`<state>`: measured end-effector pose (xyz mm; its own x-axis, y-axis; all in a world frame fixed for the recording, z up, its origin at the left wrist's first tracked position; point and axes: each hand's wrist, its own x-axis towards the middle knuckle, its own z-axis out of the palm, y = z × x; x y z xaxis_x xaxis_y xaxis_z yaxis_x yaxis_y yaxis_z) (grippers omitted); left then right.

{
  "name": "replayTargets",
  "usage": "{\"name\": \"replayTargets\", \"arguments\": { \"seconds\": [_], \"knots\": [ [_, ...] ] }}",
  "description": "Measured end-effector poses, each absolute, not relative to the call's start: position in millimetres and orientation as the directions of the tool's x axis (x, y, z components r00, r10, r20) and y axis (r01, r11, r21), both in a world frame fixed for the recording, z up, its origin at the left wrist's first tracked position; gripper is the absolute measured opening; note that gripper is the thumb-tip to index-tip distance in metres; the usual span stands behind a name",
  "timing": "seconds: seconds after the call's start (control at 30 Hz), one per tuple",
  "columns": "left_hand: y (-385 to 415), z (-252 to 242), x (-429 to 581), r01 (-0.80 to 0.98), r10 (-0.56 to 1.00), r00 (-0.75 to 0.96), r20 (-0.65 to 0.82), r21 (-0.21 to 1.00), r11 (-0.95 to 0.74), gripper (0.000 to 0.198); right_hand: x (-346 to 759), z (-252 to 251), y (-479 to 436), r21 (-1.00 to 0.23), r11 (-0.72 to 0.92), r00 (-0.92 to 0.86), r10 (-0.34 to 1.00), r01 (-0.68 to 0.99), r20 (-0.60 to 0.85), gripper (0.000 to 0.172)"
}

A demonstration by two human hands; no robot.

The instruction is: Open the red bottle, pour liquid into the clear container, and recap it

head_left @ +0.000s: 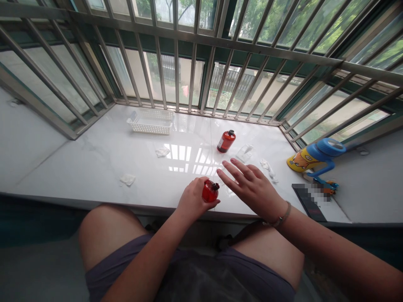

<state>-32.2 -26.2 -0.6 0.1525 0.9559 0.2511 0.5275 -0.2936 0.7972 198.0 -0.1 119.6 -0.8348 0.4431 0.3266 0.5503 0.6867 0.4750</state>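
My left hand (197, 195) is wrapped round a small red bottle (210, 192) with a dark neck, near the front edge of the white sill. To the right of that bottle, my right hand (252, 184) hovers with its fingers stretched out and holds nothing. Beyond the hands stands a second red bottle (226, 141) with a black cap and a pale label. Close to the right fingertips lies a clear, flat plastic piece (245, 153), its exact kind unclear. A crumpled white tissue (268, 169) rests to the right of it.
A white perforated basket (151, 123) sits at the back left. Two more crumpled tissues, a farther one (162, 152) and a nearer one (127, 180), lie on the sill. At right stand a blue and yellow bottle (304, 159) and a dark flat object (307, 201). Metal bars (195, 37) line the windows.
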Motion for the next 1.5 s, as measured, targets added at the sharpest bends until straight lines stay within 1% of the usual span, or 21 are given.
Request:
{"name": "replayTargets", "arguments": {
  "seconds": [0.2,0.47,0.7,1.5],
  "knots": [
    [-26,0,-33,0.529,0.956,0.157,0.250,0.796,-0.295,0.081,196,123,0,0.500,0.685,-0.848,0.419,0.531,0.326,0.052],
    [-26,0,-33,0.532,0.961,0.154,0.231,0.800,-0.278,0.081,197,127,1,0.505,0.690,-0.855,0.415,0.518,0.310,0.053],
    [-26,-1,-33,0.528,0.956,0.159,0.246,0.797,-0.293,0.082,198,127,1,0.525,0.685,-0.863,0.415,0.505,0.288,0.054],
    [-26,-1,-33,0.528,0.960,0.154,0.235,0.801,-0.281,0.076,194,137,6,0.536,0.720,-0.897,0.353,0.441,0.265,0.049]
  ]
}}
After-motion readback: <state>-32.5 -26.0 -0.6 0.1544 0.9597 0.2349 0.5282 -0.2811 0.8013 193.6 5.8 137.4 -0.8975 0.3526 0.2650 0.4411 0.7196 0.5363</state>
